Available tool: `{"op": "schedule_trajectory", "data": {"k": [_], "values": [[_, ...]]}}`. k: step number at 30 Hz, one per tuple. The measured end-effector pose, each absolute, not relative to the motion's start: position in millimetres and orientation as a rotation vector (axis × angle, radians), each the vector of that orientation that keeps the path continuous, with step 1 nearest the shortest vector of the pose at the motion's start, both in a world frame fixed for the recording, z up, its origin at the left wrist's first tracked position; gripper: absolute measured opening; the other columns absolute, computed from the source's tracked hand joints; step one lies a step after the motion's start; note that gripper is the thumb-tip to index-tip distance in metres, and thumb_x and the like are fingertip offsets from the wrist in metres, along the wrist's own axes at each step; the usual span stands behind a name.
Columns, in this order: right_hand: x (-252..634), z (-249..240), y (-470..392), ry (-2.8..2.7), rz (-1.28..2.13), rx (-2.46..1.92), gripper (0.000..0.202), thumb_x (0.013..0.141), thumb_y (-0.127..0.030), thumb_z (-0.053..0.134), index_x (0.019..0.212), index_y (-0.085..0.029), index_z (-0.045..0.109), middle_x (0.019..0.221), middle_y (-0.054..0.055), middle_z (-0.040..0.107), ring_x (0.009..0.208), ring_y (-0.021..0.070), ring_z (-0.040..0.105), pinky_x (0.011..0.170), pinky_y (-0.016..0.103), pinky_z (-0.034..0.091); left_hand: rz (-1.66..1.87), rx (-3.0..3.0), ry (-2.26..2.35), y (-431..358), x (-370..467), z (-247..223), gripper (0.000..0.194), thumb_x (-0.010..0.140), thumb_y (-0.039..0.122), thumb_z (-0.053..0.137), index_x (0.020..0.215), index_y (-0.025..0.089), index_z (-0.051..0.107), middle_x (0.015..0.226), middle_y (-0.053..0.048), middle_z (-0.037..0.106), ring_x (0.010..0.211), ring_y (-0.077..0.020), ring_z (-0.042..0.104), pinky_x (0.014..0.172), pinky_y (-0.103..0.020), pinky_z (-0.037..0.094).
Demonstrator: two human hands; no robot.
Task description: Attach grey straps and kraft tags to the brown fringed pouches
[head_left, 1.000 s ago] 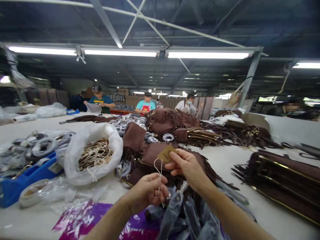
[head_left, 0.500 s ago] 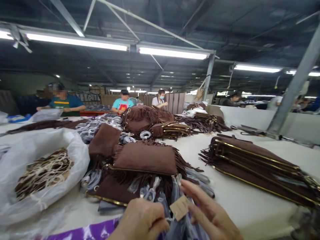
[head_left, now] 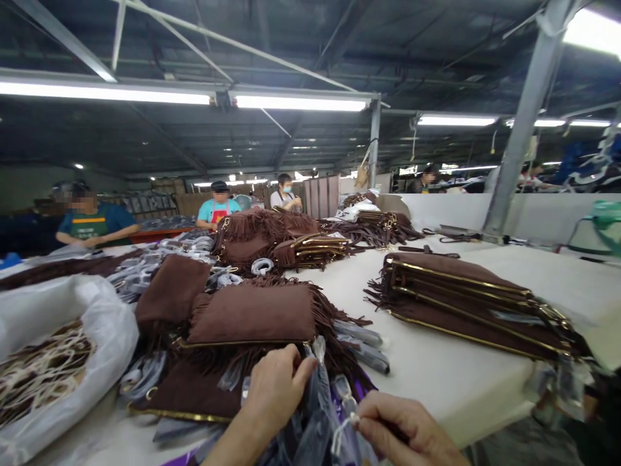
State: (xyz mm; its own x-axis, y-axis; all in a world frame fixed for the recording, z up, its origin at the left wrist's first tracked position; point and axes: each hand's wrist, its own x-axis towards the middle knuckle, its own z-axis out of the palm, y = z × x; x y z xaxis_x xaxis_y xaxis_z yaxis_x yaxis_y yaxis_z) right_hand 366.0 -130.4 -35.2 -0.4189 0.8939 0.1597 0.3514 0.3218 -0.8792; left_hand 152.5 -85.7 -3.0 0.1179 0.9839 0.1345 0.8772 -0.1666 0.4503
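Observation:
My right hand (head_left: 405, 427) pinches a white string (head_left: 342, 432) that hangs in a loop from its fingertips. My left hand (head_left: 280, 385) is closed at the lower edge of a brown fringed bag (head_left: 257, 314) with a gold zip, thumb and forefinger together near its front corner. What the left fingers grip is hidden. Between the hands lie plastic-wrapped straps (head_left: 313, 414). Under the bag is another brown bag (head_left: 194, 388) with a gold edge. No cardboard tag shows now.
On the left stands a white plastic sack (head_left: 109, 323) of tags with white strings. Gold-zipped brown bags (head_left: 466, 310) are stacked on the right. More fringed bags (head_left: 262, 236) are heaped behind. Several people work across the table, one in a turquoise shirt (head_left: 206, 210).
My left hand has moved up to the bag's front corner. The right hand, open beside a cardboard tag before, has closed on white string. The view has swung right.

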Motion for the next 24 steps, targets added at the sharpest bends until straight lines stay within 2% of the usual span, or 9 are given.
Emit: {"op": "schedule_trajectory", "data": {"k": [3,7,10,13,16,18,19,21,24], "values": [[368,-40,-119,-1.834,1.006,-1.12,0.042,0.092,-0.056,0.05,0.074,-0.02,0.064,0.065,-0.002,0.052,0.062,0.015,0.047,0.057,0.024,0.037,0.459,2.215,2.035,-71,166,-6,0.027,0.087,0.042,0.053,0.087,0.018,0.064,0.091,-0.015,0.071,0.09,-0.0324,0.066,0.075,-0.036,0.041],[367,-46,-99,-1.69,1.003,-1.126,0.041,0.089,-0.056,0.053,0.072,-0.02,0.061,0.066,-0.002,0.051,0.067,0.0163,0.048,0.061,0.025,0.038,0.569,2.206,1.948,-67,166,-5,0.016,0.084,0.024,0.044,0.074,0.021,0.055,0.078,-0.006,0.067,0.08,-0.0238,0.063,0.07,-0.031,0.039],[364,-48,-87,-1.579,1.128,-1.05,0.042,0.085,-0.059,0.056,0.072,-0.02,0.059,0.062,-0.004,0.047,0.06,0.0139,0.043,0.056,0.025,0.035,0.766,2.032,1.675,-70,149,0,0.017,0.084,0.027,0.038,0.07,0.021,0.046,0.074,-0.002,0.061,0.072,-0.0182,0.058,0.061,-0.026,0.038],[354,-46,-81,-1.525,1.186,-0.988,0.038,0.084,-0.057,0.057,0.075,-0.02,0.059,0.061,-0.005,0.046,0.054,0.0123,0.042,0.052,0.024,0.033,0.759,1.744,1.469,-78,134,6,0.021,0.084,0.036,0.035,0.076,0.021,0.047,0.077,0.0,0.06,0.057,-0.014,0.052,0.048,-0.023,0.034],[333,-40,-79,-1.629,0.938,-1.046,0.031,0.086,-0.041,0.057,0.106,-0.019,0.063,0.065,-0.004,0.053,0.059,0.0154,0.052,0.056,0.025,0.04,0.78,1.817,1.471,-89,132,10,0.023,0.086,0.037,0.036,0.072,0.021,0.044,0.067,0.003,0.054,0.054,-0.0129,0.048,0.051,-0.024,0.033],[316,-35,-77,-1.834,0.6,-1.146,0.054,0.084,-0.029,0.06,0.135,-0.019,0.049,0.078,0.0,0.064,0.067,0.0199,0.061,0.061,0.029,0.043,0.783,2.026,1.563,-96,136,11,0.023,0.089,0.034,0.039,0.071,0.021,0.044,0.068,0.001,0.056,0.065,-0.0154,0.053,0.059,-0.025,0.035],[308,-33,-75,-1.952,0.409,-1.207,0.061,0.083,-0.024,0.06,0.142,-0.019,0.043,0.087,0.003,0.068,0.072,0.0222,0.065,0.062,0.03,0.043,0.734,2.125,1.632,-98,137,12,0.021,0.09,0.032,0.041,0.073,0.021,0.046,0.074,-0.001,0.06,0.072,-0.017,0.057,0.062,-0.026,0.036],[294,-29,-69,-2.142,0.108,-1.314,0.05,0.085,-0.015,0.056,0.135,-0.018,0.051,0.096,0.008,0.071,0.075,0.025,0.069,0.059,0.03,0.04,0.524,2.278,1.803,-98,131,15,0.017,0.093,0.028,0.043,0.08,0.02,0.051,0.085,-0.005,0.067,0.08,-0.0207,0.062,0.067,-0.028,0.038],[285,-27,-61,-2.23,-0.034,-1.396,0.023,0.086,-0.006,0.05,0.1,-0.017,0.066,0.087,0.008,0.073,0.073,0.0241,0.07,0.055,0.029,0.034,0.15,2.351,2.11,-91,95,24,0.02,0.097,0.024,0.038,0.093,0.02,0.057,0.091,-0.009,0.072,0.086,-0.0255,0.068,0.07,-0.031,0.041]]}}
